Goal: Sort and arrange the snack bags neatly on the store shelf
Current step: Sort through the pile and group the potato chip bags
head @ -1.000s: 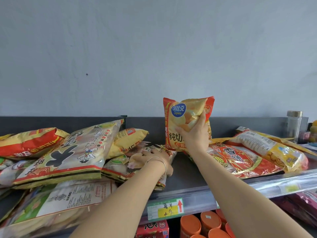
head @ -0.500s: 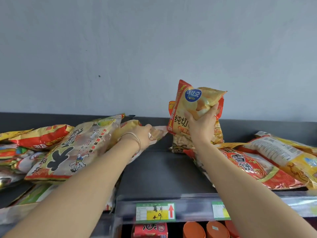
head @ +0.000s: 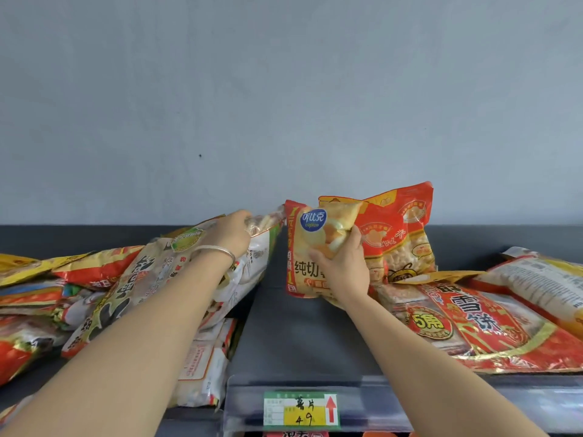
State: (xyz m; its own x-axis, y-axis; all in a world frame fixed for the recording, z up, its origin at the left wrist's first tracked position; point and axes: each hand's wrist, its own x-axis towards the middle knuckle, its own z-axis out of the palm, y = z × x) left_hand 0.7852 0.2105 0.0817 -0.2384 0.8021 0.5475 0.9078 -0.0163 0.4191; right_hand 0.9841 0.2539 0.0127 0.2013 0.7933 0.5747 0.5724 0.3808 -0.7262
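Right hand (head: 345, 266) gripped the yellow chip bag (head: 304, 247), upright at the back of the grey shelf (head: 293, 339), just beside a standing red snack bag (head: 400, 234). Left hand (head: 232, 231), silver bangle (head: 217, 251) on wrist, clutched the top of a white snack bag (head: 257, 257) on the left pile.

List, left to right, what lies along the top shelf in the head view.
Stacked bags → large bag with black characters → left hand gripping a clear-topped bag → yellow chip bag in the right hand → upright red bag → flat red bag → pale bag.
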